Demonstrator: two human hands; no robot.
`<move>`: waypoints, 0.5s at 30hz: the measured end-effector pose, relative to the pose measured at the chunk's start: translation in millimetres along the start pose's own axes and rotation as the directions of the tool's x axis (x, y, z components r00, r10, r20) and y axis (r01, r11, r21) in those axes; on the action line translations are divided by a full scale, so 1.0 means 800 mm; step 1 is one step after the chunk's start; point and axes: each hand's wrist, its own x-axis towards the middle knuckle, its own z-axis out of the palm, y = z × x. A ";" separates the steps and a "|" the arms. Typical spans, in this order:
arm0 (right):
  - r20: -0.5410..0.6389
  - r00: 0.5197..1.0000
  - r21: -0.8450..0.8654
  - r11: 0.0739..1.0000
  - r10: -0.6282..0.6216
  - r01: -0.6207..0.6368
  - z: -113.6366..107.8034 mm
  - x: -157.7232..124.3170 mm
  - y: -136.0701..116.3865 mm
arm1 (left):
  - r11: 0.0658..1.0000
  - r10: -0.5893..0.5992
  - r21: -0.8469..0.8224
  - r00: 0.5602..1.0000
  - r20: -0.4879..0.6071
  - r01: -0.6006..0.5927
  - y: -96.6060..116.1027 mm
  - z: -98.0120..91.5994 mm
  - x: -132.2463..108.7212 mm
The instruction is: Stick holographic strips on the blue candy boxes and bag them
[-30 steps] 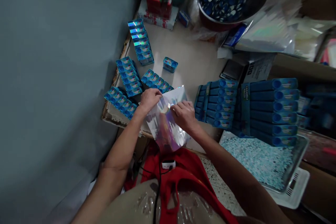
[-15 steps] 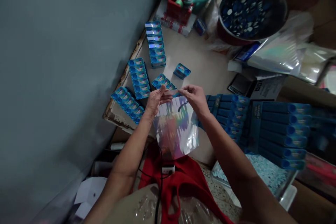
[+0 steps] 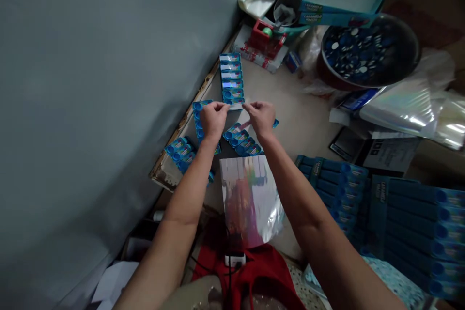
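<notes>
My left hand (image 3: 213,118) pinches one end of a small shiny clear strip (image 3: 236,106), and my right hand (image 3: 260,116) pinches the other end. Stretched between my fingertips, the strip is over the near end of a row of small blue printed boxes (image 3: 231,75); whether it touches them I cannot tell. Several boxes in that row bear pale shiny strips. A second blue row (image 3: 198,105) is partly hidden behind my left hand. Below my hands lies a short row of blue boxes (image 3: 242,141). A holographic sheet (image 3: 249,203) with cut strips lies nearest my body.
At the back stand a red tape dispenser (image 3: 267,38) and a large dark bowl (image 3: 366,53) of blue and white pieces. Stacked long blue boxes (image 3: 407,223) fill the right side. A grey wall (image 3: 90,82) borders the table's left edge (image 3: 189,111).
Both hands have moved forward from the holographic sheet to the far row of blue boxes, carrying the strip. The sheet stays near my body. The camera view has shifted.
</notes>
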 end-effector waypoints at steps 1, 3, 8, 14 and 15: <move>-0.049 0.998 -0.041 0.999 0.028 -0.030 0.011 0.017 -0.006 | 0.992 0.048 0.121 0.998 -0.036 -0.043 0.005 -0.003 0.016; -0.095 0.993 -0.085 0.994 0.066 -0.074 0.029 0.045 -0.018 | 0.946 0.108 0.314 0.990 -0.086 -0.076 0.013 -0.007 0.042; -0.078 0.994 -0.139 0.987 0.072 -0.083 0.054 0.075 -0.033 | 0.901 0.098 0.432 0.988 -0.121 -0.036 0.014 -0.007 0.069; -0.053 0.993 -0.222 0.968 0.109 -0.118 0.057 0.074 -0.037 | 0.898 0.065 0.439 0.993 -0.103 -0.013 0.004 -0.004 0.078; -0.045 0.992 -0.235 0.964 0.119 -0.126 0.057 0.074 -0.038 | 0.897 0.068 0.443 0.993 -0.099 -0.017 0.003 -0.003 0.079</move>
